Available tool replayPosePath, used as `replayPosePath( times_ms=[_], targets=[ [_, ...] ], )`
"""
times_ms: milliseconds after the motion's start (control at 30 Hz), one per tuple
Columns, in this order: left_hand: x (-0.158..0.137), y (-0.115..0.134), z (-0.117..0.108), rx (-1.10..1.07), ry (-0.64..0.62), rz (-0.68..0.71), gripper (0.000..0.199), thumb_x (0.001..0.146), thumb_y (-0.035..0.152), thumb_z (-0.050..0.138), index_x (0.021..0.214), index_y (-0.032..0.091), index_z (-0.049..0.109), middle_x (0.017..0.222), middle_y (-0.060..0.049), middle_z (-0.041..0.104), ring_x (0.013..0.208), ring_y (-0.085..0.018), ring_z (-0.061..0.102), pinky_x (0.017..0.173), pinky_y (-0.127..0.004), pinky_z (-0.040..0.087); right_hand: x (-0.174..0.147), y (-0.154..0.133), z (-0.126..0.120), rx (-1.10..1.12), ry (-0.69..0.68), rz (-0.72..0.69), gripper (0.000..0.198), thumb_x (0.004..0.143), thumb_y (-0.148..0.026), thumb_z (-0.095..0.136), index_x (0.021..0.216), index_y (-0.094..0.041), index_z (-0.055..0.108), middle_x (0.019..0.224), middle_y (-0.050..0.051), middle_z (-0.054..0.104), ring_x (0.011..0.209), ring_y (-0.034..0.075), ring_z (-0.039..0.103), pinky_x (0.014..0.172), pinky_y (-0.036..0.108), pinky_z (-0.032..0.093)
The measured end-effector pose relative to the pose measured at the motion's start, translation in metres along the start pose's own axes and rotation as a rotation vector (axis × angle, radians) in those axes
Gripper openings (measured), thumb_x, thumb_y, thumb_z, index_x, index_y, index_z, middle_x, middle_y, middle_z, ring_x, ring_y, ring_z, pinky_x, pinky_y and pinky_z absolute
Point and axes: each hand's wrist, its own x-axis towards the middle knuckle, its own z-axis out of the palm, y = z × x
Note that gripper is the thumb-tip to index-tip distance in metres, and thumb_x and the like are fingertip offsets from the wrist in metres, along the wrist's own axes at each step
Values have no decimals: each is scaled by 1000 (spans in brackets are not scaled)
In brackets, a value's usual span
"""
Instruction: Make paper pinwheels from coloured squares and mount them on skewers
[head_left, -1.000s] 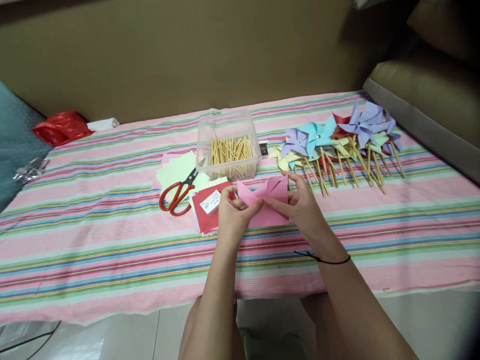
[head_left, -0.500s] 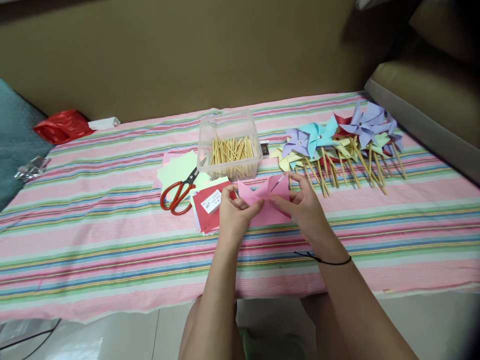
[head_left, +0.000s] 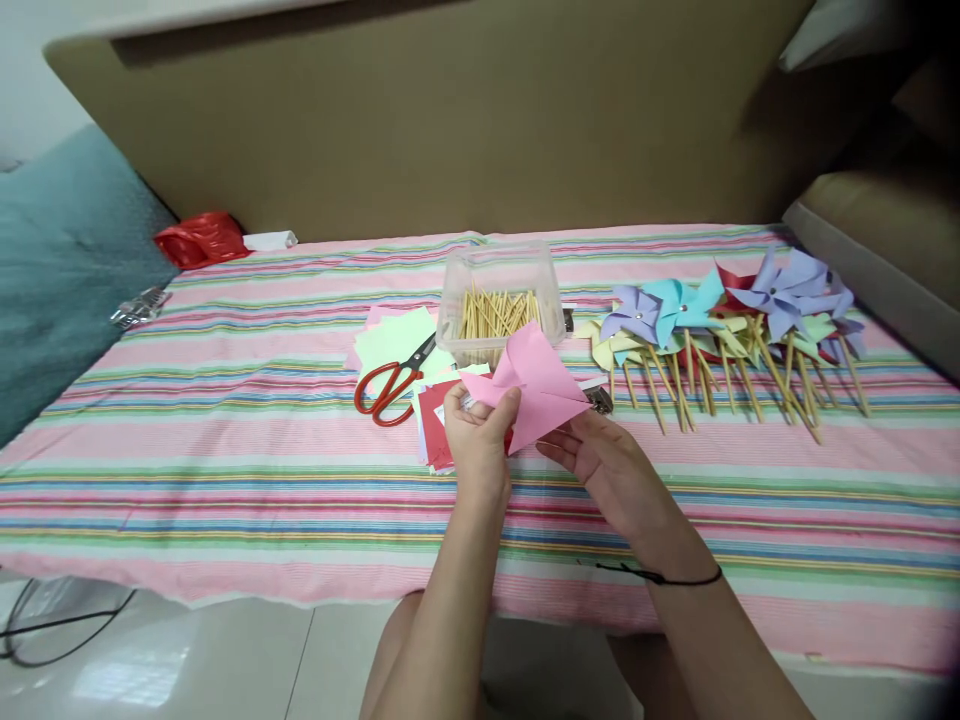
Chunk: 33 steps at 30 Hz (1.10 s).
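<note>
A piece of pink paper [head_left: 541,395], cut from its corners and partly folded like a pinwheel, is held up above the table. My left hand [head_left: 484,435] grips it, the thumb pressing folded points near its middle. Beside the paper's lower right edge is my right hand [head_left: 604,465], fingers apart and slightly bent, the fingertips close to or touching the edge. Just behind the paper stands a clear plastic box [head_left: 551,310] of short wooden sticks [head_left: 495,310]. Red-handled scissors [head_left: 386,392] lie to the left. A stack of coloured paper squares topped by a red sheet [head_left: 435,410] is partly hidden behind my left hand.
Several finished pinwheels on sticks [head_left: 686,310] lie at the right. Pale green sheets [head_left: 390,335] lie under the scissors. A red plastic bag [head_left: 202,240] and a white box [head_left: 270,241] sit at the far left, on a striped cloth [head_left: 262,500].
The pink paper has been turned and lifted, with its points now folded under my left thumb. My right hand has loosened and moved below the right edge. The view has shifted left.
</note>
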Motion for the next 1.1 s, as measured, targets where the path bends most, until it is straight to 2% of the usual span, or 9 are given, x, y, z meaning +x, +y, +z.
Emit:
replayPosePath(
  times_ms=[100,200,367,467,567,833,1100],
  targets=[
    [-4,-4,2,23,18,37,59,57,23,85,99,21,43,69,2,71,57,-11,65,61,-23,50,0,2,6,37,8,-57,19,77,-40,76,90,-27,75,98,0,74,87,15,68,80,28,56],
    [-8,-9,5,60,0,81,56,59,22,83,97,22,42,61,5,67,51,-10,61,57,-21,48,1,5,9,48,93,-103,25,71,-40,81,90,-25,75,97,1,74,84,16,66,76,29,56],
    [-14,-13,8,67,-91,73,53,62,19,82,94,23,39,73,0,73,62,-12,67,62,-22,51,4,12,10,81,237,-121,24,63,-34,86,82,-23,75,84,-2,72,75,12,62,70,25,52],
    [-15,-14,9,90,-88,71,53,63,19,81,94,23,39,66,3,70,55,-11,64,56,-19,48,5,15,10,107,285,-134,21,61,-33,87,75,-23,74,79,-3,70,73,11,60,69,24,50],
    [-16,-15,9,108,-102,64,52,63,20,82,94,23,39,61,6,67,51,-9,61,53,-18,46,6,15,10,120,305,-138,19,60,-32,87,70,-22,74,77,-2,70,73,11,61,69,24,51],
    [-17,-16,10,85,-111,33,54,61,18,83,95,22,41,72,0,74,60,-12,68,62,-23,52,7,9,13,106,356,-153,19,57,-30,87,66,-20,74,72,-1,70,68,13,61,65,26,51],
    [-18,-15,12,86,-110,27,54,60,17,83,95,22,42,68,0,74,60,-13,69,64,-24,53,9,10,10,122,370,-162,17,55,-26,86,65,-19,74,68,-2,69,65,11,59,62,24,48]
  ],
)
